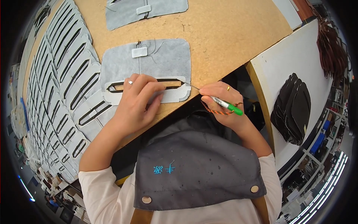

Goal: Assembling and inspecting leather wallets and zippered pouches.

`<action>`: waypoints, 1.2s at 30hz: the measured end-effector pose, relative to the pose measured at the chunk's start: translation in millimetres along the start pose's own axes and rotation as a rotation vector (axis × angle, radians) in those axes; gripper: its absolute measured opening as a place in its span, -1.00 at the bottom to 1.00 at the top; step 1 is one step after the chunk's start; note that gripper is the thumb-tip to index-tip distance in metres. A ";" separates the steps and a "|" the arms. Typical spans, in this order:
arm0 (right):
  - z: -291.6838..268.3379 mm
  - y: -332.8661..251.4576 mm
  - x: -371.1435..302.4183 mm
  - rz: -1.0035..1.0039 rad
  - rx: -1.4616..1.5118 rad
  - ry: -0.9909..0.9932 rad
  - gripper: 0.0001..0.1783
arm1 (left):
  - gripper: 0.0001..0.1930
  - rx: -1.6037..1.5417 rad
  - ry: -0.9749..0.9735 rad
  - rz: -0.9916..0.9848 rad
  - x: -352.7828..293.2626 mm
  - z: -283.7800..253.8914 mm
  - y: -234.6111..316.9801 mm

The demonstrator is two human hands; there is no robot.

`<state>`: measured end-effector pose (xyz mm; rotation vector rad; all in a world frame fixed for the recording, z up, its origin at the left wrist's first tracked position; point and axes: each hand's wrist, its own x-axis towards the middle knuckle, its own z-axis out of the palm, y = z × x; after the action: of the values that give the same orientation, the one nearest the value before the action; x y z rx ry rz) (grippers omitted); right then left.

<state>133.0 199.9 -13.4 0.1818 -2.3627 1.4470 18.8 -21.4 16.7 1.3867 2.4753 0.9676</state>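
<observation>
A grey fabric panel [119, 61] lies on the wooden table in front of me. Along its near side runs a white strip with a long slot edged in black [171, 79]. My left hand [138, 99] rests on the panel over the slot's left part, fingers bent and the thumb apart from them. In my right hand [223, 100] is a slim pen-like tool [222, 102] with a white barrel, a green end and a thin metal tip. That tip points at the slot's right end; whether it touches the fabric I cannot tell. An orange-black cord circles the right wrist.
Rows of similar slotted panels [69, 48] overlap along the left. Another grey panel [164, 8] lies at the far side of the wooden table [223, 41]. On a white surface [268, 67] to the right are stacked dark pieces [292, 108] and a brown bundle [330, 52].
</observation>
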 end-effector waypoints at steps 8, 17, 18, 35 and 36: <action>-20.5 -4.7 21.9 0.137 -0.017 0.171 -0.84 | -0.63 0.207 0.014 0.206 -23.6 10.4 12.9; 6.6 -28.6 53.3 -0.211 -0.507 -0.262 -0.86 | -0.66 0.254 0.038 0.222 -30.3 20.0 14.7; 11.8 -27.7 47.2 -0.226 -0.518 -0.310 -0.86 | -0.65 0.255 0.035 0.230 -30.0 20.2 14.3; 22.5 -34.2 67.1 -0.507 -0.951 -0.627 -0.86 | -0.64 0.182 0.029 0.235 -29.5 26.0 12.5; 19.2 -30.2 68.2 -0.418 -0.845 -0.623 -0.87 | -0.63 0.189 0.042 0.229 -30.3 27.8 12.1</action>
<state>74.1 174.2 29.1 0.9192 -2.9311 0.1310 56.1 -28.4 -3.3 1.7576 2.5361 0.8265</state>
